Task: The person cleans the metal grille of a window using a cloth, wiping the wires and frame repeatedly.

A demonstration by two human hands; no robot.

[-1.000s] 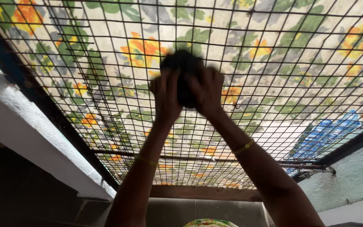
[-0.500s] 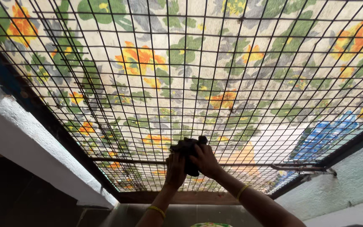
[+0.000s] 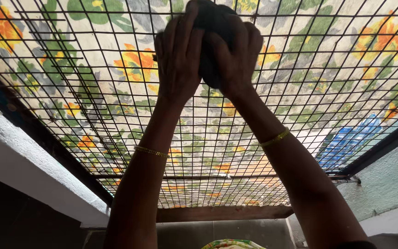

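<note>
Head view, the only one: I see both arms raised overhead, the left hand (image 3: 178,50) and the right hand (image 3: 236,53) side by side, together pressing a dark cloth (image 3: 213,27) up against the underside of a black wire mesh grille (image 3: 328,69). The cloth sits near the top edge of the frame, bunched into a wad between the two palms and the mesh. Fingers (image 3: 180,32) of the left hand lie close together, flat over the wad; those of the right curl round its far side — both hands closed on it, as far as I can tell. My judgement: the cloth is soft, light and limp, it will fold and snag on wire crossings, so it is best held balled up with the whole palm behind it rather than by an edge. Above the mesh lies a floral sheet (image 3: 139,64), orange and green, and a blue patch (image 3: 351,140) at the lower right. Thin gold bangles (image 3: 275,137) on both wrists. A white ledge (image 3: 28,170) runs along the left. Containers — none that I can make out; a patterned rim (image 3: 230,243) at the bottom edge is too cut off to identify.
</note>
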